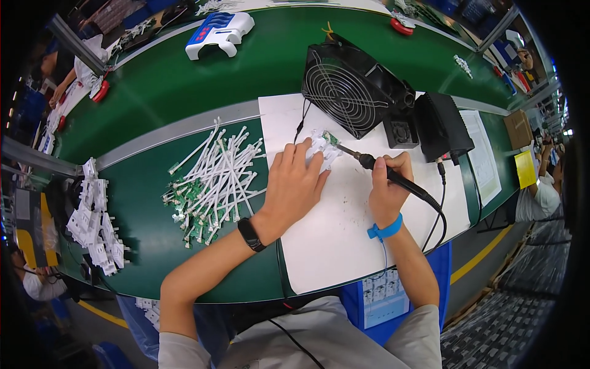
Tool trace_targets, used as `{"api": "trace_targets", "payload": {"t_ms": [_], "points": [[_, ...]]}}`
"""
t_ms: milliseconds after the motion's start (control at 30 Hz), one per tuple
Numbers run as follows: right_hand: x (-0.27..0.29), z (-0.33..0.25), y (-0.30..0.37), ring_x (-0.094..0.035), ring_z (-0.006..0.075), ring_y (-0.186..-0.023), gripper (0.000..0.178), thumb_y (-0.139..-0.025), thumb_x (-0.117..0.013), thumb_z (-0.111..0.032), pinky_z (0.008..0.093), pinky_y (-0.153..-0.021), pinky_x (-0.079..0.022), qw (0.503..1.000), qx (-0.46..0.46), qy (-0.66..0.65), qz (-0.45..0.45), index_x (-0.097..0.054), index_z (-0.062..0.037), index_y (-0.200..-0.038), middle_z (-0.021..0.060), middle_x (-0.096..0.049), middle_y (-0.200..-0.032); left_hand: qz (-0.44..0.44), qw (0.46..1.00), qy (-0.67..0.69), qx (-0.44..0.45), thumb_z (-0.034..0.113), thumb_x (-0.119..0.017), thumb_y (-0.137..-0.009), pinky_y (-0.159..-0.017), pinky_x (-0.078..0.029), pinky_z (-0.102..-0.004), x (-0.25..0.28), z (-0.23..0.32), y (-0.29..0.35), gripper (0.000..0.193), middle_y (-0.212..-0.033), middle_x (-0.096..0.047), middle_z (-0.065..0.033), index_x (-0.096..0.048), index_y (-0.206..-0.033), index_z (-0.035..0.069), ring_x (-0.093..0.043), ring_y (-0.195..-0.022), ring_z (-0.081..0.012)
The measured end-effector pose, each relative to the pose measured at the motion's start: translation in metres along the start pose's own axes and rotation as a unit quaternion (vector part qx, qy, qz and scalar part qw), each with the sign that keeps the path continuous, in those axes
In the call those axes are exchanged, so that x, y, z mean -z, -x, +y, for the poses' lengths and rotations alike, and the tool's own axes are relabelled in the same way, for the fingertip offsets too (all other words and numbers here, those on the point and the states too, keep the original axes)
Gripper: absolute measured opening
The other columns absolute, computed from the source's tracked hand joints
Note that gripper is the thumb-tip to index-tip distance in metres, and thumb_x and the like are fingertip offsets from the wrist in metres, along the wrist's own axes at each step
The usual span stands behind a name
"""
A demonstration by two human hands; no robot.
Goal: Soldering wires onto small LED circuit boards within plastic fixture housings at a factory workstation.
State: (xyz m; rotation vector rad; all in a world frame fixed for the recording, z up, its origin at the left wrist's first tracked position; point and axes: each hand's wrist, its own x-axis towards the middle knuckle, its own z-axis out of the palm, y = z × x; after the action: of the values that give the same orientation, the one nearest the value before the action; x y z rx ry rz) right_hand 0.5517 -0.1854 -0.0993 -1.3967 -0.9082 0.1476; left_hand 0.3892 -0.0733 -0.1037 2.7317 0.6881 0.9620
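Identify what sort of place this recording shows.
Probably an electronics assembly workshop: a black pen-shaped soldering iron, piled white cables with small green circuit boards, and a black metal-grilled fan.

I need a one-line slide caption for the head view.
Left hand on a pale plastic part, right hand holding a soldering iron near a green board, black fan beyond.

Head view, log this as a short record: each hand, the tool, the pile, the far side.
Left hand: on a white plastic part
Right hand: gripping a soldering iron
Iron tip: at or near a green board
Pile: white strips with green ends, left side
Far side: black fan, black box
Surface: white sheet on green table
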Motion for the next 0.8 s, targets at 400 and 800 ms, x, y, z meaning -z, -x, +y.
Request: {"api": "trace_targets", "payload": {"t_ms": [400,800], "points": [[-0.002,-0.007,0.001,-0.053,0.0072,-0.058,0.022,-0.093,-0.067,-0.004,0.0235,-0.054,-0.042,0.997,0.022,0.079,-0.009,-0.047,-0.0017,-0.085,0.0087,-0.062,-0.068,-0.001,1.000,0.002,-0.003,0.016,-0.080,-0.080,-0.079,-0.048,-0.0395,0.001,-0.001,0.001,0.037,-0.125,-0.062,-0.0185,-0.067,-0.112,0.003,-0.056,-0.099,-0.0312],[0.021,-0.010,0.002,-0.044,0.0067,-0.055,0.023,-0.096,-0.063,-0.005,0.0242,-0.052,-0.033,0.995,0.081,0.029,0.044,-0.044,-0.0034,-0.083,0.0055,-0.053,-0.062,-0.004,1.000,0.012,0.002,0.017,-0.078,-0.082,-0.080,-0.048,-0.0408,0.002,0.000,0.001,0.035,-0.126,-0.060,-0.0191,-0.066,-0.112,0.003,-0.055,-0.100,-0.0321]]}}
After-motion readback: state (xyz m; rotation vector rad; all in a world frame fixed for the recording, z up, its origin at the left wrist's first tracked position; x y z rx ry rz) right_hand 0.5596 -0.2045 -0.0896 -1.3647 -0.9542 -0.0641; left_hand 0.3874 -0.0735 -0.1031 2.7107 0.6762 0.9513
